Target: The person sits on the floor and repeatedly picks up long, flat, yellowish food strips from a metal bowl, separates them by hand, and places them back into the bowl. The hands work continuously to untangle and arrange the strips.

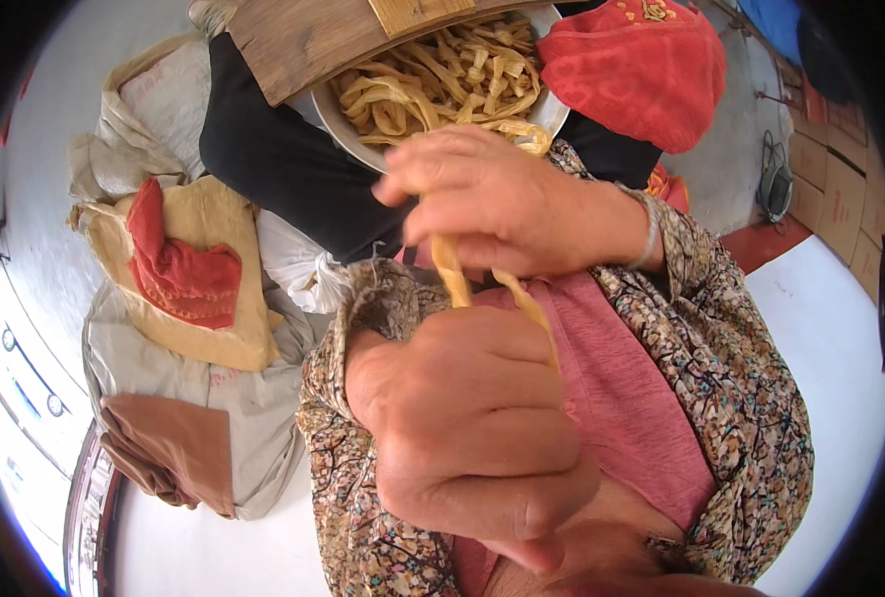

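Note:
My left hand [477, 418] is close to the camera, closed in a fist around a long pale yellow strip [449, 271]. The strip looks flat, soft and slightly twisted. Just beyond the fist, my right hand [502, 199] curls over the same strip, its fingers a little blurred and partly hiding the strip. Two lengths of it run between the hands. Behind them, a white basin [356, 144] holds a heap of similar yellow strips [452, 75], some of them looped or knotted.
A wooden board [313, 50] lies across the basin's far side. A red cloth [632, 75] is at its right. Pale sacks [164, 99] lie on the left, with a red cloth [189, 269] and a brown cloth [179, 443] on them. Cardboard boxes [841, 204] are stacked far right.

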`<state>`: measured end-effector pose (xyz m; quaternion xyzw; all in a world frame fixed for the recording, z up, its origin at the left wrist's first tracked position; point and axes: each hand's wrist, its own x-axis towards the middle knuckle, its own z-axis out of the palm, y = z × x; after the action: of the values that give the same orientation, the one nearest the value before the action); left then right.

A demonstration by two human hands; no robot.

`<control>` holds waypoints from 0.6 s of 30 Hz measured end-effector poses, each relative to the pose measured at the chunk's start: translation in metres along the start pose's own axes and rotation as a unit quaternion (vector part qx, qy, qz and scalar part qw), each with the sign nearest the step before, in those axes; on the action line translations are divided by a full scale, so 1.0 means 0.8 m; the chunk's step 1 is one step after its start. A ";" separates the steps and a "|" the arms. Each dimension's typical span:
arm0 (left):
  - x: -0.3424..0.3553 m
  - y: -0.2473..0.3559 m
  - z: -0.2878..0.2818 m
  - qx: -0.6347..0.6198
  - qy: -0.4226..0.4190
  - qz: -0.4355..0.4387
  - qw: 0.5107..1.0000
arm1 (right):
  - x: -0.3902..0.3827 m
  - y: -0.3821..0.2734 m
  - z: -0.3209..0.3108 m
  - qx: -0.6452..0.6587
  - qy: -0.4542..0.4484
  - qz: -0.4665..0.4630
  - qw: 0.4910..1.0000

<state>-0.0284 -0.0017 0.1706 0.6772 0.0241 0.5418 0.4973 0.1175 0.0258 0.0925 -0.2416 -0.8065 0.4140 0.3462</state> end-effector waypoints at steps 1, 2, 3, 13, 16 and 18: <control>-0.004 0.005 -0.007 0.025 -0.006 -0.014 1.000 | -0.003 0.008 0.002 -0.008 -0.013 0.011 1.000; -0.008 0.011 -0.013 0.048 -0.013 -0.028 0.998 | -0.016 0.010 -0.008 -0.009 -0.047 0.080 0.996; -0.022 0.011 -0.027 0.075 -0.018 -0.039 0.996 | -0.033 0.019 -0.019 -0.022 -0.069 0.154 0.985; -0.044 -0.024 -0.035 0.433 -0.090 -0.293 0.848 | -0.048 -0.009 -0.047 -0.112 -0.106 0.159 0.975; -0.068 -0.062 -0.028 0.269 -0.113 -0.408 0.865 | -0.044 -0.014 -0.052 -0.047 -0.062 0.142 0.987; -0.078 -0.068 -0.014 0.122 -0.056 -0.468 0.874 | -0.046 -0.015 -0.052 0.013 0.017 0.164 0.986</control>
<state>-0.0347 -0.0030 0.0870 0.6711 0.3760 0.2004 0.6067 0.1716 0.0153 0.1064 -0.3730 -0.7447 0.4713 0.2902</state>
